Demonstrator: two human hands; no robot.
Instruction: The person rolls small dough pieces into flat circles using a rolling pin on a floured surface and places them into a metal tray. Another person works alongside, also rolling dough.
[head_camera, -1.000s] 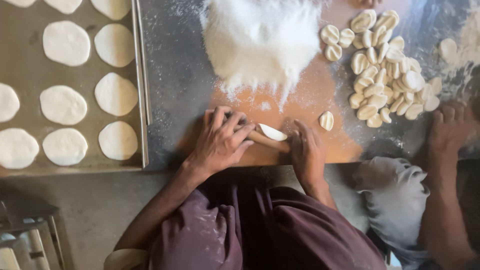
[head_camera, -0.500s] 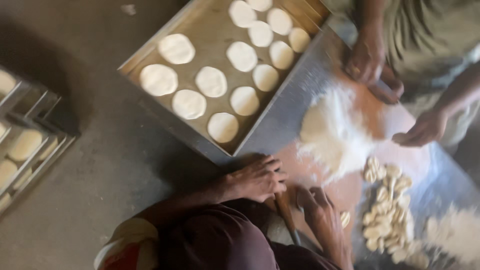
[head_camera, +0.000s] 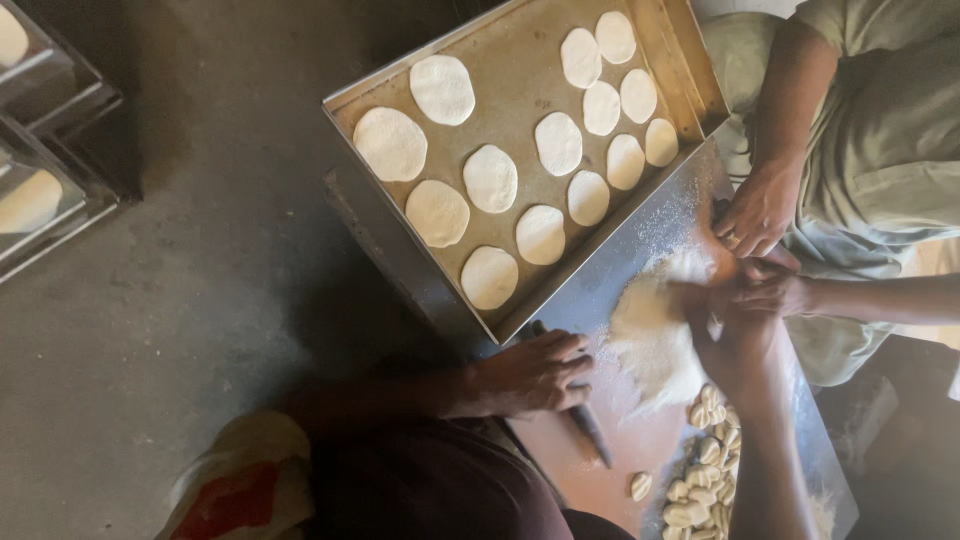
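White flour (head_camera: 650, 345) heaped on the steel desk (head_camera: 640, 235), just beyond the tips of the left fingers and right under the right ones. Left hand (head_camera: 530, 375) laid palm-down, fingers (head_camera: 565, 350) spread flat rather than curled, pressing on the upper end of a dark rolling pin (head_camera: 592, 432); probably pinned that way to stop it rolling off. Rest of the pin sticking out below the fingers across a reddish wooden board (head_camera: 600, 490). Right hand (head_camera: 735, 305) stretched well away from the left, down at the far edge of the flour, tangled with a co-worker's hand (head_camera: 790, 295); too dark and overlapped to tell whether those fingers are closed or loose. Second co-worker's hand (head_camera: 760, 210) just above, resting on the desk. Small raw dough pieces (head_camera: 700, 490) piled beside the right forearm, one stray piece (head_camera: 640, 486) on the board below the pin, all within easy reach of either hand. Metal tray (head_camera: 500, 60) set just above the left fingers, its near corner almost touching them, filled with flattened dough rounds (head_camera: 490, 178) kept apart in rows, likely so they do not stick. More trays on a rack (head_camera: 50, 200) far off to the left of the left fingers.
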